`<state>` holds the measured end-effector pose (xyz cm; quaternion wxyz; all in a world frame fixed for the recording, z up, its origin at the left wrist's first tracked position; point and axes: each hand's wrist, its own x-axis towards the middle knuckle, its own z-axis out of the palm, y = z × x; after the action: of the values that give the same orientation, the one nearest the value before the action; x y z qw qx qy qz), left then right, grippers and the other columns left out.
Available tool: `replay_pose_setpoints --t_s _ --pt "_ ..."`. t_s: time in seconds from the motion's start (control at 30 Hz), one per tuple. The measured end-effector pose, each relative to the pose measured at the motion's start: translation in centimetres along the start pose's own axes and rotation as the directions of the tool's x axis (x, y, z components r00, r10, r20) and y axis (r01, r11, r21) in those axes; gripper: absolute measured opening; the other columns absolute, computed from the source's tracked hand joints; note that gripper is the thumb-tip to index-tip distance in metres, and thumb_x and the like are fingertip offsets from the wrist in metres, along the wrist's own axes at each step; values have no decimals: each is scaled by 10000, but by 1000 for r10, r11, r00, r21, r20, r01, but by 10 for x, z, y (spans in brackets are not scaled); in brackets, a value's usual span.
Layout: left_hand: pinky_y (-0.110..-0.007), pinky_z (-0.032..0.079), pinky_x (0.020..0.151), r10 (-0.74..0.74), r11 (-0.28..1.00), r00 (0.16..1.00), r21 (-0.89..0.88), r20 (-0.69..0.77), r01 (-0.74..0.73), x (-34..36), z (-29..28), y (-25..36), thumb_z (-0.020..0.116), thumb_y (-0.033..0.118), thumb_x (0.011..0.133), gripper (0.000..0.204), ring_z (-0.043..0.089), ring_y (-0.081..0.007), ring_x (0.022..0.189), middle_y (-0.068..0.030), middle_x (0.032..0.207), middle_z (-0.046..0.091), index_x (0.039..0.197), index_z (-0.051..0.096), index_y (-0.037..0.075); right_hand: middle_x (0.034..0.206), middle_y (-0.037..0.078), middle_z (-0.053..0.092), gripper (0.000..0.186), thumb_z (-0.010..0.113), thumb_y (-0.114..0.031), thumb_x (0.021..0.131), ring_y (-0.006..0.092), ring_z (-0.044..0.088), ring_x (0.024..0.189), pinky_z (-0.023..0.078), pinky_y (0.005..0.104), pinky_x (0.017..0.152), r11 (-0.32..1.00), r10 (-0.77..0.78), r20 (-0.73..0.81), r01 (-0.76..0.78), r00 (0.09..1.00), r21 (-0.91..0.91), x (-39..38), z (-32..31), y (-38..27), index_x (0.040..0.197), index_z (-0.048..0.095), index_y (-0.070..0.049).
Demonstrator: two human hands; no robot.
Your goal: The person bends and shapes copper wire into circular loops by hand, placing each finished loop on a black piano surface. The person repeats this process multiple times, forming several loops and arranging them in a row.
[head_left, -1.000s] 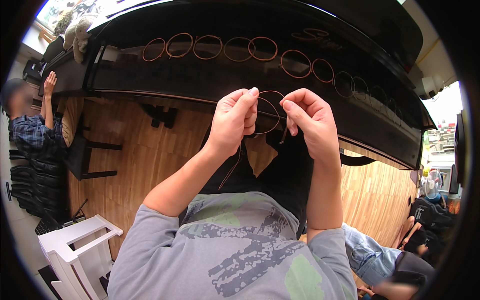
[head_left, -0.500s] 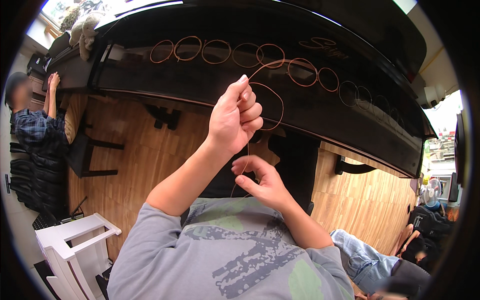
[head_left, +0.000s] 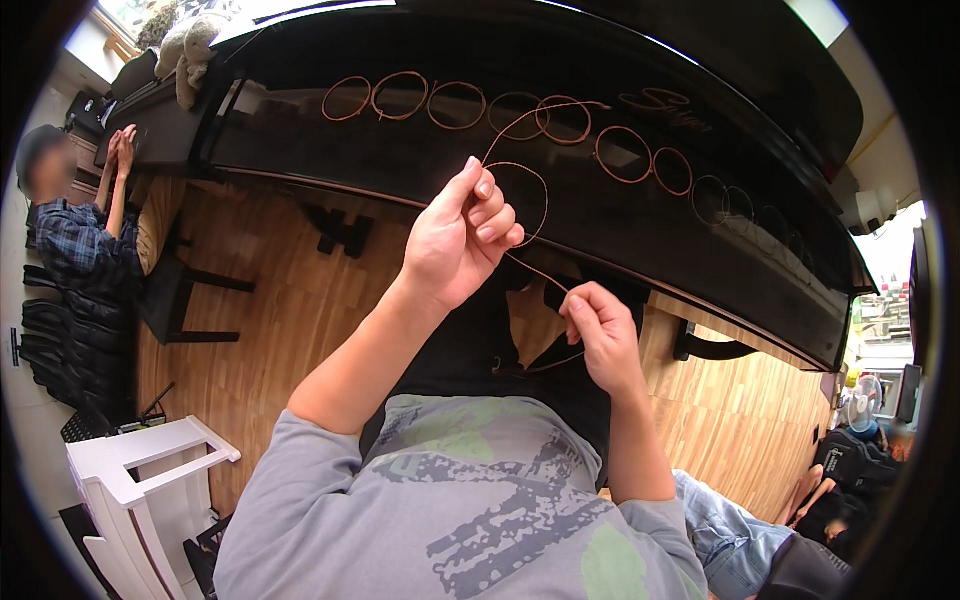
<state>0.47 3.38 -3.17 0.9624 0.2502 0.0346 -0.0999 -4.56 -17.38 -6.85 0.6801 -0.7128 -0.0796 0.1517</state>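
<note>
A copper-coloured piano string [head_left: 538,270] runs between my two hands. My left hand [head_left: 462,235], raised toward the piano, is closed on it, thumb and forefinger pinching. Above this hand one length curves up to the right, and a loop hangs beside the knuckles. Lower and to the right, my right hand [head_left: 603,335] pinches the same string between thumb and fingers. From there a loose end trails down to the left in front of my shirt. Beyond my hands several copper-coloured string coils [head_left: 400,96] lie in a row on the black piano [head_left: 330,165].
Thinner, silvery coils [head_left: 711,200] continue the row at the right. A person [head_left: 75,230] in a checked shirt sits at the far left by a dark chair [head_left: 200,300]. White furniture [head_left: 150,460] stands lower left; another person's jeans [head_left: 725,530] show lower right.
My right hand has moved up and right, from open fingers near the string to a pinch on it, drawing it out to the right. My left hand has shifted slightly left and down, still gripping.
</note>
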Motion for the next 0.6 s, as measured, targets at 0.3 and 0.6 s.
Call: replay_pose_setpoints --t_s 0.3,0.6 --pt "-384 509 922 -4 990 985 -135 172 28 -3 1 -16 277 324 1037 365 529 -128 681 18 631 435 800 447 106 733 27 543 437 688 -223 823 98 486 636 425 234 603 936 -175 -79 141 981 -324 27 10 -48 1180 560 -5" --pt "-367 508 825 88 982 981 -179 173 -56 -6 3 -29 339 371 1018 352 525 -140 740 12 676 448 825 465 105 923 131 618 898 802 -402 676 201 593 748 510 312 697 899 -259 -36 227 965 -374 28 35 -51 1338 410 61"
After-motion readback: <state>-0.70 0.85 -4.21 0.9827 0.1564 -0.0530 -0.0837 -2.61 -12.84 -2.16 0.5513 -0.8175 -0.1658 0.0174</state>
